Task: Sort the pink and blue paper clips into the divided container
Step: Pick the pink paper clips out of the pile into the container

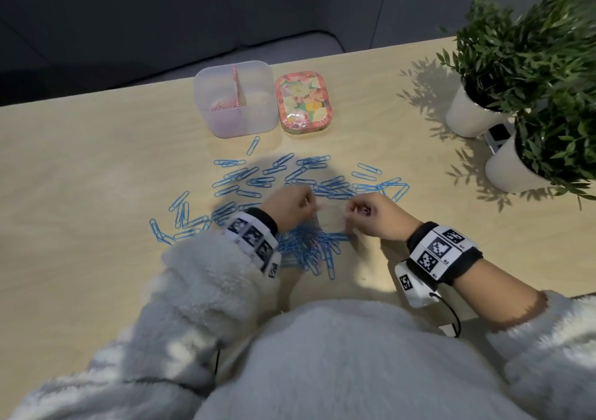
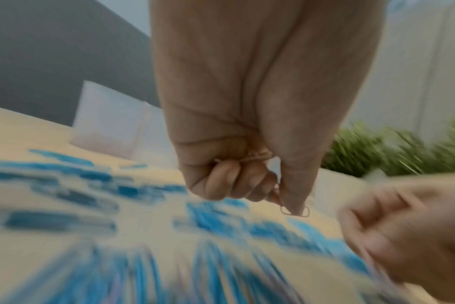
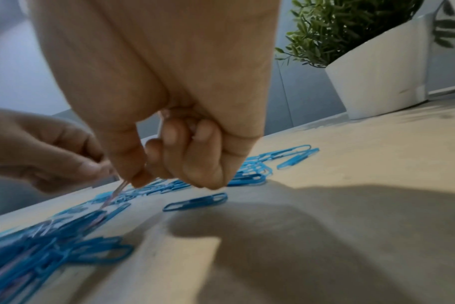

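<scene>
Blue paper clips (image 1: 258,178) lie scattered over the wooden table, with a dense heap (image 1: 309,248) near my body that has a few pink ones mixed in. My left hand (image 1: 311,208) hovers over the heap with its fingers curled. In the left wrist view this left hand (image 2: 278,197) holds pink clips (image 2: 257,156) in its fist and pinches one (image 2: 295,212) at the thumb tip. My right hand (image 1: 350,215) is close beside it, also curled. In the right wrist view the right hand (image 3: 143,174) pinches a pink clip (image 3: 116,193) that hangs down to the heap. The divided container (image 1: 206,97) stands at the back, with pink clips (image 1: 222,107) in its left compartment.
A flowered tin (image 1: 303,102) sits right of the container. Two potted plants in white pots (image 1: 467,116) (image 1: 512,168) stand at the table's right side. The far table edge runs just behind the container.
</scene>
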The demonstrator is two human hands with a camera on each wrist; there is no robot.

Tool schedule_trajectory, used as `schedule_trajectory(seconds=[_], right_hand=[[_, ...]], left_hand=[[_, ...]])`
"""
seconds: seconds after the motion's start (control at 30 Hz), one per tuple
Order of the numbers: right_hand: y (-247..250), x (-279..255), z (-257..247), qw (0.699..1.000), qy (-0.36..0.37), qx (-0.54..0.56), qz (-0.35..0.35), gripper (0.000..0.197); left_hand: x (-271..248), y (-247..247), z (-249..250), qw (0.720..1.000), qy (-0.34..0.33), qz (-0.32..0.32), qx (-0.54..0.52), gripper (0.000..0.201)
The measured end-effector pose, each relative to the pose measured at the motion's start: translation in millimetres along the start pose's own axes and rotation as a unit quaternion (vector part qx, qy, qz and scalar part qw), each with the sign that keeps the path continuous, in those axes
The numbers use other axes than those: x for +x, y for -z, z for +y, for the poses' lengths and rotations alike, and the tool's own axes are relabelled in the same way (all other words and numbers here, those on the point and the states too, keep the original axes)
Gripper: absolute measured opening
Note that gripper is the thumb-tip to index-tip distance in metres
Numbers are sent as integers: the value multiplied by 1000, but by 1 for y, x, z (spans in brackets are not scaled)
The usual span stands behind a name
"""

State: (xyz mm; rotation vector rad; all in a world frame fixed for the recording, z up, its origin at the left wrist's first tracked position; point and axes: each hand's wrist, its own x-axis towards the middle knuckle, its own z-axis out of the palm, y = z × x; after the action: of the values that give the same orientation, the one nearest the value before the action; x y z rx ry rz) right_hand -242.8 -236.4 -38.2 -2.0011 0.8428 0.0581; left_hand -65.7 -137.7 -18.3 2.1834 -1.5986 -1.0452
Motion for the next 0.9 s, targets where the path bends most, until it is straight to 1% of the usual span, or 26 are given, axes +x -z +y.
schedule_trajectory(seconds=[0.03,0.07,0.13,0.17,0.2,0.27,0.33,0.37,0.4,0.47,0.5,0.53,0.6,0.7,0.73,0.8,0.87,0.9], right_hand=[[1,1,-3,998,-19,57,1,24],[3,3,-8,990,-47,134,1,27],[9,8,-18,951,-108,289,5,26],[12,11,-24,936,-122,329,15,26],[15,15,-30,932,-121,340,31,27],[21,23,-41,940,-83,324,62,32],[28,30,-52,942,-51,324,65,32],[32,33,-58,941,-44,331,60,30],[34,37,-63,938,-42,338,54,26],[38,49,-72,934,-55,351,47,20],[39,56,-76,931,-67,355,43,20],[39,63,-81,930,-81,358,39,20],[39,77,-91,928,-103,358,32,19],[41,103,-112,934,-113,337,23,16],[40,114,-120,935,-114,335,17,17],[37,136,-138,928,-122,353,14,24],[30,154,-160,921,-124,368,21,28],[27,161,-172,921,-107,373,21,30]], left_hand=[[0,18,-6,999,16,28,-24,17],[1,38,-13,997,32,64,-40,16],[4,80,-30,988,72,134,-35,15],[6,100,-38,982,95,161,-23,17],[9,118,-47,975,118,188,-13,20],[17,146,-61,960,157,233,-7,20],[26,162,-70,950,184,250,-2,29],[30,167,-72,948,194,251,3,36],[35,170,-73,947,203,248,7,37],[42,172,-70,942,219,252,14,25],[47,171,-68,941,222,254,13,20],[52,170,-68,940,221,259,14,20],[62,168,-64,936,221,274,17,24],[69,169,-60,932,232,278,-3,28],[69,168,-59,933,233,274,-16,26],[66,168,-60,934,220,277,-49,15],[59,167,-66,930,198,298,-88,31],[53,165,-68,924,177,318,-116,35]])
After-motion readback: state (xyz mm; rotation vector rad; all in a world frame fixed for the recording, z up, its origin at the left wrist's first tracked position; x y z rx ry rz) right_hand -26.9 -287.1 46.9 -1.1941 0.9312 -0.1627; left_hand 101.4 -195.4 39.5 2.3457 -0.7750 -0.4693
